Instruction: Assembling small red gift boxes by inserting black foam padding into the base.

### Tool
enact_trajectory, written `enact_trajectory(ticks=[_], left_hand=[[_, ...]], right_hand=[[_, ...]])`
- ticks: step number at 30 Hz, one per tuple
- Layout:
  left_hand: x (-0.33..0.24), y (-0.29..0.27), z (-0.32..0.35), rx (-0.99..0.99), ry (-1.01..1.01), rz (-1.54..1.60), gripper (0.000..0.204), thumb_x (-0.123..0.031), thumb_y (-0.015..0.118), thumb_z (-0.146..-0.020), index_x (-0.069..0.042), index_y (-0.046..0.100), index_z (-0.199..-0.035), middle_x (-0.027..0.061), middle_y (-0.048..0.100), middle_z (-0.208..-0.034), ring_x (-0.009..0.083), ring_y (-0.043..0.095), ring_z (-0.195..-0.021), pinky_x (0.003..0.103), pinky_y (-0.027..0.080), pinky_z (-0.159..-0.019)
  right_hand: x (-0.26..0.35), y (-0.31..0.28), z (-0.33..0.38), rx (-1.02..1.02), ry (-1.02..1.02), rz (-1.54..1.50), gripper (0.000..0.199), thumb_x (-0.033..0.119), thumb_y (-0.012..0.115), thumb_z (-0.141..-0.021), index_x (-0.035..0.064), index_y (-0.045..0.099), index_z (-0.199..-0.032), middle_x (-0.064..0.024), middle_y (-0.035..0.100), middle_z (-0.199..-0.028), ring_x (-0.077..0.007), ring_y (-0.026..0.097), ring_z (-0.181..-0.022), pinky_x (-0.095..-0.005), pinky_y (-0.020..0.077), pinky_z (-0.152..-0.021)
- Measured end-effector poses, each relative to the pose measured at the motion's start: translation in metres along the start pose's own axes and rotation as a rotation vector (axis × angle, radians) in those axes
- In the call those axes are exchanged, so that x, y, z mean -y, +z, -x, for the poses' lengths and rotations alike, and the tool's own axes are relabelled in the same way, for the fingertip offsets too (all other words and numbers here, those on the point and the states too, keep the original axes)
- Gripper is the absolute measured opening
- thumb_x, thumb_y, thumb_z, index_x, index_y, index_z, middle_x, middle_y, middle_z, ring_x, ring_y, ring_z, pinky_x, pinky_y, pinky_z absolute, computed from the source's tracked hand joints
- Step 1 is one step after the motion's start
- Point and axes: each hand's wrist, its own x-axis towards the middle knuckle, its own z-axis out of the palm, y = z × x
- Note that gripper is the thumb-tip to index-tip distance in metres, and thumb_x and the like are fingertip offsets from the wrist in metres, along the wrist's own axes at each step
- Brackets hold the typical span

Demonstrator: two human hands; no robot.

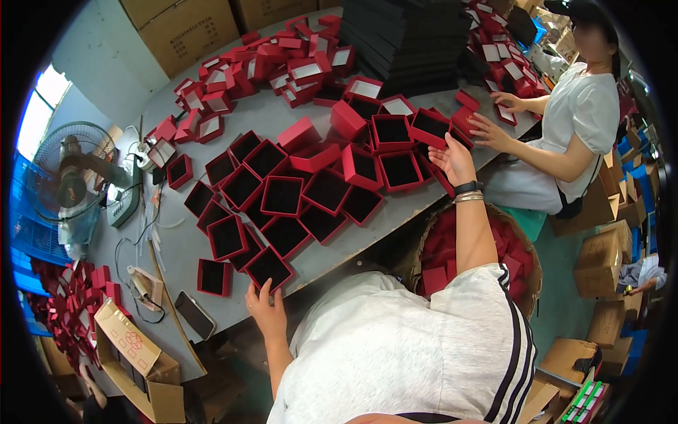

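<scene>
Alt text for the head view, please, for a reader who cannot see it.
A person leans over a grey table covered with open red boxes, left hand touching the nearest box at the table edge and right hand reaching to a box farther out. Across the corner, a co-worker in white handles more boxes; a fan stands at left.

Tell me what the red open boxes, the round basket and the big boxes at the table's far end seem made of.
Red boxes: likely rigid paperboard, matte red wrap, crisp square walls, dark lining that looks like foam or flocking. Round basket: seemingly woven wicker or bamboo, brown plaited rim. Big boxes: corrugated cardboard, plain brown, matte. The left hand touches a red box.
</scene>
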Motion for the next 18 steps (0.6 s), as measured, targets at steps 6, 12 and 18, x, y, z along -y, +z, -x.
enact_trajectory(ticks=[6, 12, 18], left_hand=[[0.006, 0.007, -0.006, -0.015, 0.027, 0.024, 0.030, -0.015, 0.067, -0.086, -0.011, 0.065, -0.116, 0.0217, 0.049, -0.132, 0.0389, 0.047, -0.121, 0.044, 0.037, -0.102], [0.007, 0.009, -0.019, -0.057, 0.043, 0.063, 0.034, -0.014, 0.066, -0.086, -0.008, 0.062, -0.119, 0.0219, 0.050, -0.131, 0.0395, 0.047, -0.120, 0.044, 0.038, -0.101], [0.018, 0.003, -0.030, -0.033, 0.001, 0.154, 0.050, -0.014, 0.069, -0.082, -0.003, 0.051, -0.128, 0.0206, 0.050, -0.132, 0.0371, 0.048, -0.120, 0.043, 0.038, -0.101]], right_hand=[[-0.026, 0.020, 0.008, 0.015, 0.037, 0.221, 0.081, 0.017, 0.053, -0.097, 0.0033, -0.007, -0.150, -0.0177, 0.065, -0.092, -0.0215, 0.066, -0.074, -0.0314, 0.0566, -0.065], [-0.024, 0.057, 0.030, 0.077, -0.143, 0.456, 0.057, 0.014, 0.057, -0.093, -0.0007, 0.032, -0.143, -0.0088, 0.065, -0.087, -0.0120, 0.061, -0.068, -0.0242, 0.0514, -0.061], [0.009, 0.117, -0.037, 0.208, -0.543, 0.734, 0.031, 0.013, 0.060, -0.091, 0.0010, 0.057, -0.119, -0.0060, 0.065, -0.082, -0.0121, 0.063, -0.071, -0.0254, 0.0500, -0.064]])
